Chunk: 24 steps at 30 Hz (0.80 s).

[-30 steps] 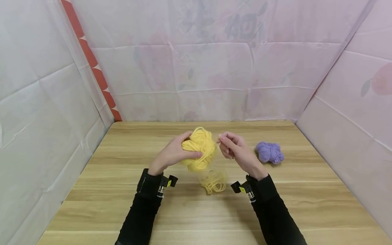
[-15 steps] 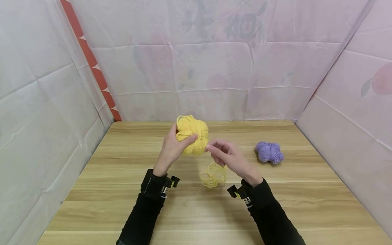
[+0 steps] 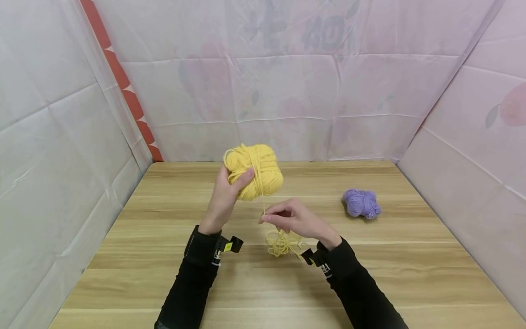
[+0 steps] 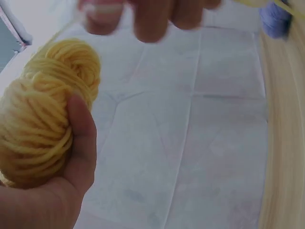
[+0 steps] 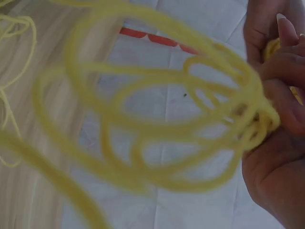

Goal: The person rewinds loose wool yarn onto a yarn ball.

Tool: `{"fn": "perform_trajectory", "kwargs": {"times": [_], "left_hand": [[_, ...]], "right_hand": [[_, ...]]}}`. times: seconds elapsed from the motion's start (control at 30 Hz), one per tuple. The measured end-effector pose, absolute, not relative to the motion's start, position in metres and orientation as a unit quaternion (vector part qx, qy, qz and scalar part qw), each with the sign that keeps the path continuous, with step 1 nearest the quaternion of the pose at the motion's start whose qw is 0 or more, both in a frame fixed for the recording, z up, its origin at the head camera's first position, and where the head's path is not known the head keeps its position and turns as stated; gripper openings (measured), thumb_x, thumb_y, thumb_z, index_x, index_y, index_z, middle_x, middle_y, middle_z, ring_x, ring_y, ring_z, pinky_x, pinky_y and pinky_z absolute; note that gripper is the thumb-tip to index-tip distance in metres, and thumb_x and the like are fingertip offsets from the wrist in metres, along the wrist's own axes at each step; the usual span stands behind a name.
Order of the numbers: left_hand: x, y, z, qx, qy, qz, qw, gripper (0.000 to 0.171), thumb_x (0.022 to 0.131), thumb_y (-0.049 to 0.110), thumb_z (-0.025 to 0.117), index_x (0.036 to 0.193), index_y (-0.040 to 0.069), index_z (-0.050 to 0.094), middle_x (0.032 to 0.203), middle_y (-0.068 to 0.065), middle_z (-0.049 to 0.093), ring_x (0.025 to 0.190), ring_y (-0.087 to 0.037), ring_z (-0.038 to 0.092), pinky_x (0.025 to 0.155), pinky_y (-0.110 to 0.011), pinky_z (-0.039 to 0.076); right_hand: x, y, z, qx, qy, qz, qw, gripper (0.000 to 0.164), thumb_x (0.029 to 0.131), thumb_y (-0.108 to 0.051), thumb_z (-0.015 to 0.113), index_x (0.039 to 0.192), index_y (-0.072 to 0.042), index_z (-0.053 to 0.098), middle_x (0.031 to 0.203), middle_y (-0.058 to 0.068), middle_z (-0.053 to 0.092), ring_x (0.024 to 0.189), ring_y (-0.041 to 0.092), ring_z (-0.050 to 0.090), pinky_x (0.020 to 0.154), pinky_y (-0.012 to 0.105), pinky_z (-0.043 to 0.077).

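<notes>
My left hand (image 3: 218,203) holds a yellow skein of yarn (image 3: 269,171) above the table, its thumb (image 4: 82,138) across the strands. One strand runs down from the skein to my right hand (image 3: 297,219), which pinches it between thumb and forefinger just below and to the right. Loose yellow loops (image 5: 128,121) spread from a bunch at the right palm in the right wrist view. Seen from the head, those loops (image 3: 281,244) show beneath the right hand. The left wrist view catches the right fingers blurred along its top edge.
A purple skein of yarn (image 3: 361,204) lies on the wooden table (image 3: 164,274) to the right of the hands. Pale sheet walls (image 3: 283,91) stand behind the table and at both sides.
The left hand has carried the yellow skein up and to the left, turning it. The right hand has come left and lower, and a taut strand now shows between the two.
</notes>
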<state>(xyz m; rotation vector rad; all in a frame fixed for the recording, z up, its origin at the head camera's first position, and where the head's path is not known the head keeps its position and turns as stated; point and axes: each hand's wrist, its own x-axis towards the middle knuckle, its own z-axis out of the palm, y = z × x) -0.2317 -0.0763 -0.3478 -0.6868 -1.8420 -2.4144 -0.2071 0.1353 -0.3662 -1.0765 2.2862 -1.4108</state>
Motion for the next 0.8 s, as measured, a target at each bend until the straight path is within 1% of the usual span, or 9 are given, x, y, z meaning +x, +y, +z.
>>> {"fn": "perform_trajectory", "kwargs": {"times": [0.17, 0.27, 0.33, 0.4, 0.47, 0.57, 0.63, 0.7, 0.8], "left_hand": [[-0.228, -0.08, -0.343, -0.273, -0.562, -0.778, -0.072, 0.046, 0.098, 0.014, 0.055, 0.138, 0.013, 0.035, 0.125, -0.01, 0.054, 0.111, -0.021, 0.061, 0.089, -0.03, 0.055], [-0.227, -0.083, -0.342, -0.289, -0.567, -0.763, -0.114, 0.049, 0.096, 0.014, 0.057, 0.14, 0.013, 0.035, 0.125, -0.011, 0.055, 0.11, -0.02, 0.061, 0.089, -0.031, 0.055], [-0.226, -0.085, -0.342, -0.298, -0.576, -0.749, -0.138, 0.053, 0.094, 0.013, 0.06, 0.141, 0.014, 0.035, 0.125, -0.013, 0.056, 0.109, -0.021, 0.063, 0.089, -0.033, 0.056], [-0.226, -0.086, -0.343, -0.309, -0.589, -0.73, -0.156, 0.056, 0.092, 0.012, 0.063, 0.141, 0.013, 0.036, 0.125, -0.015, 0.057, 0.108, -0.023, 0.064, 0.088, -0.036, 0.056], [-0.226, -0.087, -0.343, -0.317, -0.607, -0.709, -0.169, 0.06, 0.089, 0.011, 0.067, 0.142, 0.014, 0.038, 0.124, -0.016, 0.058, 0.107, -0.025, 0.065, 0.088, -0.038, 0.057], [-0.226, -0.086, -0.343, -0.326, -0.647, -0.667, -0.173, 0.061, 0.085, 0.012, 0.072, 0.139, 0.017, 0.044, 0.121, -0.015, 0.06, 0.105, -0.025, 0.065, 0.087, -0.038, 0.057], [-0.226, -0.085, -0.344, -0.331, -0.675, -0.638, -0.168, 0.063, 0.083, 0.011, 0.075, 0.138, 0.022, 0.046, 0.119, -0.012, 0.061, 0.104, -0.024, 0.064, 0.086, -0.038, 0.057], [-0.227, -0.084, -0.344, -0.338, -0.698, -0.611, -0.156, 0.064, 0.082, 0.011, 0.077, 0.137, 0.023, 0.047, 0.115, -0.01, 0.062, 0.101, -0.022, 0.064, 0.084, -0.037, 0.058], [-0.229, -0.083, -0.346, -0.347, -0.724, -0.582, -0.127, 0.067, 0.08, 0.009, 0.078, 0.138, 0.02, 0.047, 0.114, -0.009, 0.062, 0.099, -0.02, 0.064, 0.083, -0.035, 0.057]], "right_hand": [[-0.216, 0.143, -0.372, -0.346, 0.768, -0.519, 0.142, 0.023, 0.099, -0.01, 0.053, 0.107, 0.003, 0.07, 0.062, -0.003, 0.049, 0.049, 0.007, 0.041, 0.044, 0.022, 0.04], [-0.218, 0.153, -0.37, -0.314, 0.758, -0.551, 0.149, 0.02, 0.098, -0.01, 0.053, 0.101, -0.001, 0.07, 0.06, -0.006, 0.046, 0.05, 0.009, 0.039, 0.045, 0.024, 0.037], [-0.219, 0.161, -0.368, -0.293, 0.752, -0.571, 0.152, 0.018, 0.098, -0.011, 0.053, 0.099, -0.008, 0.07, 0.059, -0.007, 0.044, 0.052, 0.008, 0.038, 0.046, 0.026, 0.035], [-0.219, 0.168, -0.365, -0.272, 0.745, -0.59, 0.154, 0.019, 0.098, -0.009, 0.051, 0.094, -0.013, 0.069, 0.059, -0.006, 0.041, 0.053, 0.007, 0.037, 0.048, 0.026, 0.032], [-0.219, 0.174, -0.362, -0.26, 0.739, -0.602, 0.153, 0.019, 0.099, -0.01, 0.049, 0.091, -0.015, 0.065, 0.06, -0.004, 0.039, 0.053, 0.01, 0.035, 0.052, 0.027, 0.031], [-0.218, 0.178, -0.358, -0.237, 0.73, -0.624, 0.148, 0.018, 0.101, -0.016, 0.047, 0.088, -0.013, 0.058, 0.063, -0.001, 0.037, 0.056, 0.013, 0.033, 0.056, 0.026, 0.031], [-0.217, 0.179, -0.355, -0.224, 0.717, -0.645, 0.143, 0.02, 0.102, -0.023, 0.048, 0.086, -0.012, 0.055, 0.065, -0.001, 0.035, 0.057, 0.014, 0.032, 0.057, 0.026, 0.031], [-0.216, 0.179, -0.353, -0.211, 0.701, -0.667, 0.138, 0.022, 0.102, -0.027, 0.048, 0.086, -0.012, 0.052, 0.066, -0.001, 0.034, 0.057, 0.014, 0.032, 0.057, 0.027, 0.029], [-0.213, 0.178, -0.351, -0.207, 0.683, -0.689, 0.125, 0.023, 0.101, -0.028, 0.049, 0.089, -0.009, 0.049, 0.067, -0.001, 0.034, 0.057, 0.014, 0.033, 0.055, 0.031, 0.027]]}}
